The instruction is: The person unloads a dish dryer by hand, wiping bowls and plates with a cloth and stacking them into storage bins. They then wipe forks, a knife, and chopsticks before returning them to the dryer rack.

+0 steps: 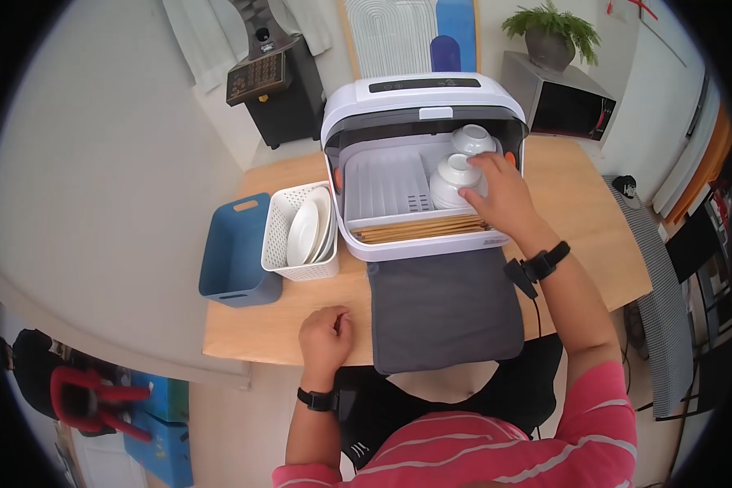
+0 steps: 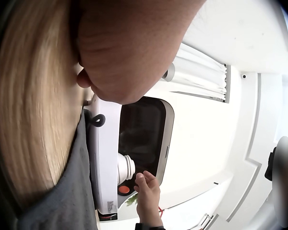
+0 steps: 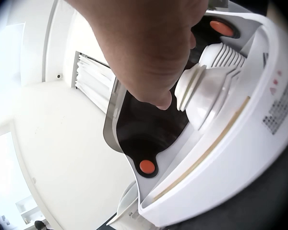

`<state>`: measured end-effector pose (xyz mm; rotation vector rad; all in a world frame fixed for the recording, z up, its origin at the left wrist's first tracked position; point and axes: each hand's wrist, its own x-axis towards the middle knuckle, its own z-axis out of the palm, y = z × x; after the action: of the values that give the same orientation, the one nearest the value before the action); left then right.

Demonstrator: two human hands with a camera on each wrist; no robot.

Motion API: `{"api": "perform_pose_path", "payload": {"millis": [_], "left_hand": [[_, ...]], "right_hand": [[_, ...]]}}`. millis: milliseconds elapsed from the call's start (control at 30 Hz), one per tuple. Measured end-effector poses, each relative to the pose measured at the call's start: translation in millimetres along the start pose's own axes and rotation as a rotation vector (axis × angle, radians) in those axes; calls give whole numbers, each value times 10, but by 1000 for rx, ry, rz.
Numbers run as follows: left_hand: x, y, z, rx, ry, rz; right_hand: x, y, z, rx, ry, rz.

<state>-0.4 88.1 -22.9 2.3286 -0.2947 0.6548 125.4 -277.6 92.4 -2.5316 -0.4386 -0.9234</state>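
Note:
In the head view my right hand (image 1: 504, 191) is over a stack of white bowls (image 1: 450, 185) at the right side of a white dish cabinet (image 1: 419, 248). Thumb and fingers are spread apart near the uppermost bowl; the right wrist view shows the thumb a little off the bowls (image 3: 206, 91). Behind this stack is another white bowl stack (image 1: 473, 140). My left hand (image 1: 325, 337) rests on the table near its front edge, fingers loosely curled, holding nothing.
Chopsticks (image 1: 419, 230) lie along the cabinet's front. To its left stand a white basket (image 1: 299, 190) with several plates (image 1: 303, 232) and a blue bin (image 1: 240, 290). A grey cloth (image 1: 447, 309) covers the table's front middle. A microwave (image 1: 573, 102) is behind on the right.

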Motion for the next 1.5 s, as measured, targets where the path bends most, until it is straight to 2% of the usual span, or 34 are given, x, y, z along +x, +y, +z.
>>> {"api": "perform_pose_path", "payload": {"millis": [100, 133, 200, 233, 300, 433, 667, 733, 833, 867, 933, 1033, 1167, 1233, 1300, 1367, 1500], "left_hand": [[7, 20, 7, 11, -7, -29], [6, 10, 17, -6, -3, -33], [-7, -1, -6, -15, 13, -50], [-2, 0, -12, -18, 8, -36], [-6, -5, -31, -13, 12, -33], [4, -30, -20, -39, 2, 1], [10, -9, -33, -50, 14, -11], [6, -31, -24, -60, 35, 10], [3, -28, -35, -69, 40, 21], [0, -18, -43, -69, 27, 8], [-1, -8, -48, -75, 18, 0], [-9, -32, -38, -71, 30, 14], [-10, -14, -69, -62, 33, 10], [-7, -27, -68, -52, 33, 3], [-2, -27, -69, -44, 32, 10], [-1, -11, -82, -60, 40, 25], [-15, -49, -64, -66, 83, 38]], "right_hand": [[228, 97, 116, -155, -55, 25], [270, 109, 153, -155, -54, 17], [367, 45, 224, -109, -204, 51], [417, 39, 218, -103, -207, 38], [536, -46, 96, -233, -480, 116], [616, -10, 52, -343, -511, 38], [575, 213, 139, -502, -497, 25], [507, 379, 222, -560, -394, 38], [465, 433, 190, -541, -357, 107], [448, 479, 195, -542, -357, 108], [422, 563, 219, -512, -221, 54], [428, 472, 126, -557, -143, 63], [392, 32, -112, -574, -159, 44], [323, -385, -199, -438, -230, 66], [262, -703, -163, -365, -227, 35], [278, -1096, -147, 42, -199, -141], [551, -1673, 228, 162, -215, -219]]}}
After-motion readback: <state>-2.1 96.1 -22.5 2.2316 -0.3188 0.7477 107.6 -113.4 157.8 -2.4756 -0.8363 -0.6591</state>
